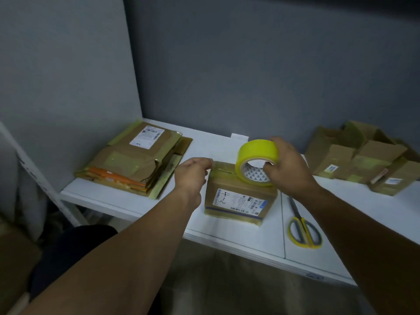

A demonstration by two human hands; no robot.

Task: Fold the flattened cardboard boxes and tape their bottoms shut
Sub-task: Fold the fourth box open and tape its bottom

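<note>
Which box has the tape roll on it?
The box at centre with 4-3 handwritten on its label; the right hand holds the tape roll there. The flattened stack left and folded boxes right lie untouched.

Bare L hand (193, 176), R hand (288, 169), forearms (136, 242); dark trousers (75, 246).

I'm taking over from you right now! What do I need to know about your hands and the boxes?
Left hand: pinches the end of the strip at the left edge of the box.
Right hand: grips the tape roll, which stands on edge on the box.
The strip runs along the box's top seam and is not yet cut from the roll.
Done: folded boxes sit at the right of the table.
Left: probably press the strip down and cut it with the scissors lying right of the box. Then do the flat boxes stacked at the left.
</note>
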